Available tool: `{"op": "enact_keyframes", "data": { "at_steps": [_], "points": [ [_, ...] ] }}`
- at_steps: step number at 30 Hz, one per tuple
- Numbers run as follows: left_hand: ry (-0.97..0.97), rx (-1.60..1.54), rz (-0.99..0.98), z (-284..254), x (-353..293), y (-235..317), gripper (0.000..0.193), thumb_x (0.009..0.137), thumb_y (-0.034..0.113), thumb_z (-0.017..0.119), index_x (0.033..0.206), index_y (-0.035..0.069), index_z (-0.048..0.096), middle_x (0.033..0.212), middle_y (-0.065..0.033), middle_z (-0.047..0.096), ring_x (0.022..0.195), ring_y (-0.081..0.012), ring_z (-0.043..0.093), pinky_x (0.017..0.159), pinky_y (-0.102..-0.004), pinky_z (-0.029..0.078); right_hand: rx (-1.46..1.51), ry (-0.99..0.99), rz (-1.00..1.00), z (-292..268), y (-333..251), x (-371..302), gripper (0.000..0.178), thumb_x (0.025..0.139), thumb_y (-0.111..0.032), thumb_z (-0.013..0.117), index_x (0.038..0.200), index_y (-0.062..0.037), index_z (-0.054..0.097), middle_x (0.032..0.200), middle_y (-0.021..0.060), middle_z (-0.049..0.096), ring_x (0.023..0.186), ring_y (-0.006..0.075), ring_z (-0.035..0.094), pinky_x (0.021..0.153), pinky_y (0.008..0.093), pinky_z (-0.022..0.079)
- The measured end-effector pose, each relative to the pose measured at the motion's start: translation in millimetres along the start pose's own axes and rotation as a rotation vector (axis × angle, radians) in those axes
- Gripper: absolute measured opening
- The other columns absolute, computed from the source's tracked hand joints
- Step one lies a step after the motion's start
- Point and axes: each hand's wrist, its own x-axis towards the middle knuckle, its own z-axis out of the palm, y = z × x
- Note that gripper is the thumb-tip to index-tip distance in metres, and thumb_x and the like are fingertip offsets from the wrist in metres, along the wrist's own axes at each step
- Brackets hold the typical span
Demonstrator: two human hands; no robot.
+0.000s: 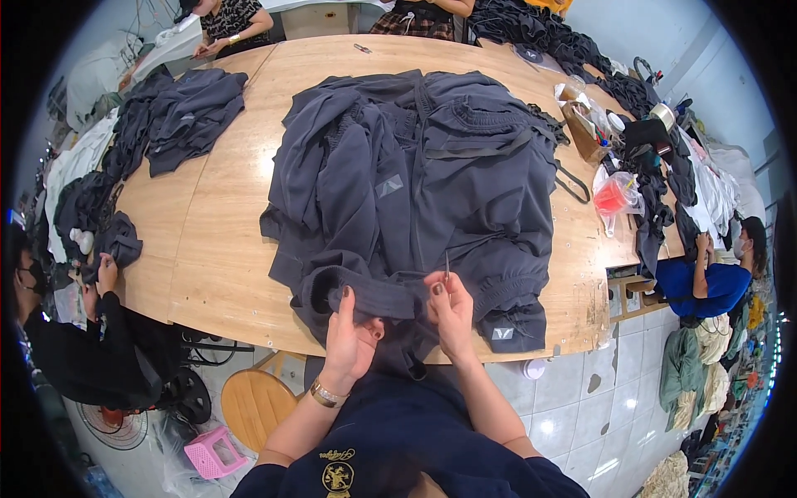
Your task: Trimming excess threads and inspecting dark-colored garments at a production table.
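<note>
A dark grey garment (386, 300) with a ribbed band lies bunched at the table's near edge. My left hand (352, 342) is closed on the band, its thumb pointing up. In my right hand (452, 319), closed beside the band's right end, is a slim pointed metal tool (447, 264), tip upward; its handle is hidden in my fingers, so I cannot tell its exact kind. Just beyond both hands a heap of dark grey garments (486, 191) with gathered elastic and small light patches spreads over the table.
The wooden table (224, 241) carries another dark pile (195, 112) at the left. At the right are a red drink in a plastic cup (613, 195) and a brown box (584, 129). Co-workers sit left and right; others are at the far side. A round stool (259, 408) stands below left.
</note>
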Motion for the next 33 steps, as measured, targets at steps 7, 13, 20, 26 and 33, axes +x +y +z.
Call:
{"op": "enact_keyframes", "data": {
  "at_steps": [7,13,20,26,33],
  "points": [
    [0.036,-0.116,-0.098,2.9,1.5,0.8,0.029,0.094,0.041,0.047,0.097,0.014,0.057,0.08,0.0039,0.059,0.06,-0.0051,0.051,0.053,-0.0194,0.041,-0.477,0.042,-0.221,-1.6,10.2,17.1,0.009,0.086,-0.007,0.062,0.084,0.0002,0.057,0.068,-0.0059,0.049,0.064,0.0007,0.041,0.055,0.0175,0.034],
    [-0.024,-0.176,-0.087,-12.2,5.3,0.6,0.036,0.092,0.044,0.049,0.103,0.009,0.054,0.089,-0.0024,0.06,0.068,-0.0107,0.055,0.06,-0.0233,0.044,-0.188,0.192,-0.159,-1.5,5.4,16.0,0.013,0.092,-0.011,0.055,0.084,-0.0016,0.059,0.063,-0.0074,0.049,0.059,-0.001,0.041,0.051,0.0162,0.029],
    [-0.166,0.944,0.122,0.2,1.7,4.5,0.021,0.086,0.025,0.063,0.084,0.004,0.064,0.076,-0.0075,0.063,0.056,-0.0197,0.059,0.054,-0.031,0.047,-0.293,0.07,-0.079,-13.3,20.8,20.2,0.018,0.081,-0.01,0.068,0.07,-0.004,0.055,0.06,-0.0103,0.043,0.054,-0.0009,0.031,0.047,0.018,0.023],
    [0.328,1.622,0.639,-14.2,9.0,31.0,0.03,0.077,0.027,0.07,0.078,0.004,0.05,0.075,-0.0117,0.057,0.064,-0.0274,0.056,0.057,-0.0371,0.044,-0.344,0.124,-0.147,-31.9,32.7,31.1,0.016,0.088,-0.012,0.061,0.079,-0.0025,0.053,0.063,-0.0054,0.044,0.057,0.0023,0.035,0.051,0.0199,0.03],
    [0.382,1.81,0.573,-67.1,34.5,10.6,0.032,0.083,0.027,0.063,0.095,0.001,0.052,0.084,-0.0187,0.059,0.077,-0.0369,0.059,0.065,-0.0413,0.046,-0.503,0.028,-0.053,-25.1,24.3,26.3,0.021,0.095,-0.022,0.049,0.087,-0.0027,0.051,0.073,0.0008,0.045,0.073,0.0078,0.041,0.07,0.0232,0.037]
  ]
}}
